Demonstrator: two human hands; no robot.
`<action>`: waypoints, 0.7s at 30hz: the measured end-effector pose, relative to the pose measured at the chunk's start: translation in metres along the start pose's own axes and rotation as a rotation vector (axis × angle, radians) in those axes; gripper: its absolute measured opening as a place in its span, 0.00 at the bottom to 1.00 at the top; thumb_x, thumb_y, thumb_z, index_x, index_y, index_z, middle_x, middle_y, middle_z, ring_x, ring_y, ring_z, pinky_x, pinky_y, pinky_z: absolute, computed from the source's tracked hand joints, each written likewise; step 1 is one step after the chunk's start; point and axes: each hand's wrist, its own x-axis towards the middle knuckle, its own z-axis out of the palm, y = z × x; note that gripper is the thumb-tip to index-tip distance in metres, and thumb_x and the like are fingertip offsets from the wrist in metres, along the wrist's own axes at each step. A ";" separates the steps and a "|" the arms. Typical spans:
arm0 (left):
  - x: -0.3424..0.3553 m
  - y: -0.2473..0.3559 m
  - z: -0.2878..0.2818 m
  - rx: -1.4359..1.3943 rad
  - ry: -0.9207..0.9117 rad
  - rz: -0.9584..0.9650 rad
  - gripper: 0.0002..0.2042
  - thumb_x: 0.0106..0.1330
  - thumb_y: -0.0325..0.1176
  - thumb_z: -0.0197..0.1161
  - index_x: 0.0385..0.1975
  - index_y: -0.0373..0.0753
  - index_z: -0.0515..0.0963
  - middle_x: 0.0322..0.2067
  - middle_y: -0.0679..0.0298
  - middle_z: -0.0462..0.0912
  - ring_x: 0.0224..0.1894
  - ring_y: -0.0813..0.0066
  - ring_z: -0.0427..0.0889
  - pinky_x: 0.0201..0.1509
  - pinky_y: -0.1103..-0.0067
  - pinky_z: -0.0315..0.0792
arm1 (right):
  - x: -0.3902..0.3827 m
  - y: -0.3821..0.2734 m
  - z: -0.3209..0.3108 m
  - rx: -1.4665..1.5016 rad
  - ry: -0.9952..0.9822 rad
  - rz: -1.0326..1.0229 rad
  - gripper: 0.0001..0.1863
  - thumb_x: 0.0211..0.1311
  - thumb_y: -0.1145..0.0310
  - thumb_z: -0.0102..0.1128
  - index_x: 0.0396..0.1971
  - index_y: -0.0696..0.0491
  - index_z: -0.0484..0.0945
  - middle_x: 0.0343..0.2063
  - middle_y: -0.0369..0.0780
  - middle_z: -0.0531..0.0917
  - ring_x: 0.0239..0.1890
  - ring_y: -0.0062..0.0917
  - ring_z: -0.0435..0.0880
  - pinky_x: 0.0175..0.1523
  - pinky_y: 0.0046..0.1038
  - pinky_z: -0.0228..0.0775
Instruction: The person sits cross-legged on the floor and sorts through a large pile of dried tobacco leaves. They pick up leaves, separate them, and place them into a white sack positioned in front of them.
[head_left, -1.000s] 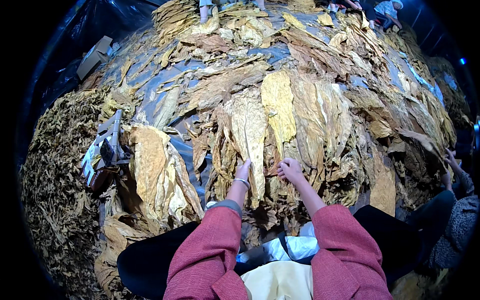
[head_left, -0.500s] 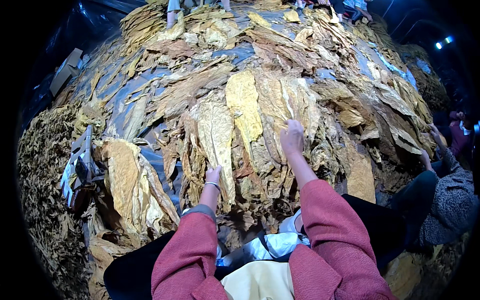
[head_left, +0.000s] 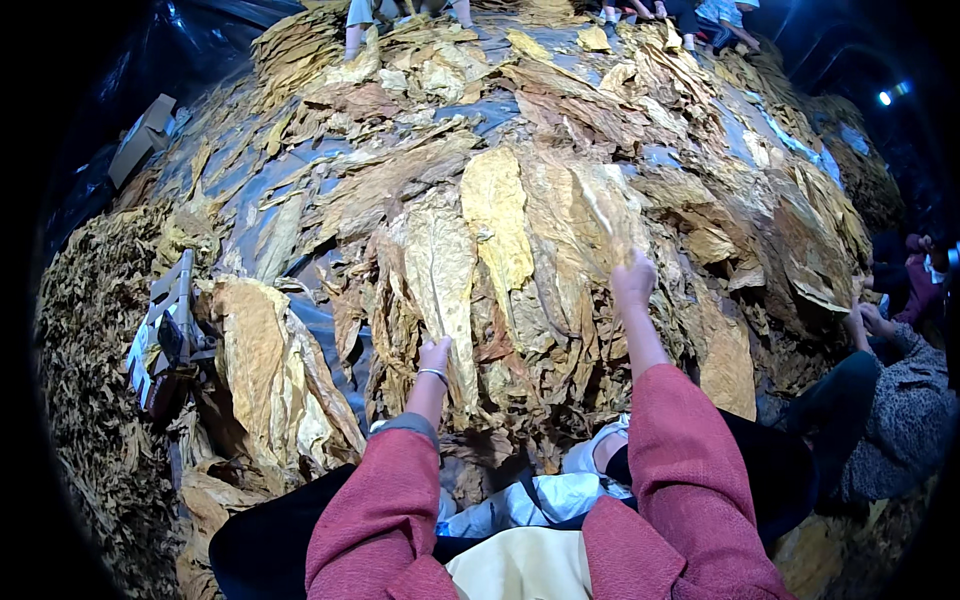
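My left hand (head_left: pixel 434 356) is closed at the lower edge of a long pale dried tobacco leaf (head_left: pixel 438 255), which stretches away from me over the pile. To its right lies a bright yellow tobacco leaf (head_left: pixel 497 215), touched by neither hand. My right hand (head_left: pixel 633 283) is closed around the near end of a light brown tobacco leaf (head_left: pixel 612 205), whose lower part is smeared by motion. Its fingertips are partly hidden.
A bundle of tan leaves (head_left: pixel 255 350) lies at my left beside a propped box (head_left: pixel 165 330). Dark shredded leaf (head_left: pixel 95 330) is heaped at the far left. A cardboard box (head_left: pixel 143 140) stands farther back. A co-worker in a patterned sleeve (head_left: pixel 905 400) sits at the right; others are at the far side.
My right hand has moved to the right and slightly nearer, with the light brown leaf shifting along. The left hand keeps its place on the pale leaf. The view has shifted slightly.
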 end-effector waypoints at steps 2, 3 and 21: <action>0.005 -0.004 0.013 0.124 -0.005 -0.017 0.13 0.47 0.35 0.60 0.28 0.31 0.74 0.23 0.65 0.75 0.23 0.75 0.72 0.28 0.78 0.66 | 0.034 0.025 -0.003 -0.087 0.392 -0.364 0.23 0.41 0.79 0.49 0.44 0.64 0.69 0.29 0.45 0.76 0.29 0.21 0.75 0.30 0.19 0.68; 0.004 -0.008 0.022 0.093 -0.006 -0.009 0.13 0.47 0.36 0.60 0.28 0.31 0.74 0.23 0.64 0.75 0.24 0.75 0.72 0.28 0.77 0.66 | 0.049 0.029 -0.008 0.146 0.325 -0.326 0.23 0.41 0.78 0.49 0.44 0.64 0.68 0.28 0.45 0.77 0.27 0.18 0.75 0.27 0.17 0.67; -0.002 0.000 0.020 0.081 -0.055 -0.034 0.16 0.52 0.36 0.57 0.37 0.32 0.69 0.29 0.62 0.74 0.27 0.74 0.72 0.32 0.77 0.67 | -0.118 -0.082 0.066 1.706 -0.657 0.978 0.16 0.59 0.70 0.29 0.43 0.63 0.60 0.29 0.52 0.73 0.15 0.17 0.68 0.12 0.13 0.65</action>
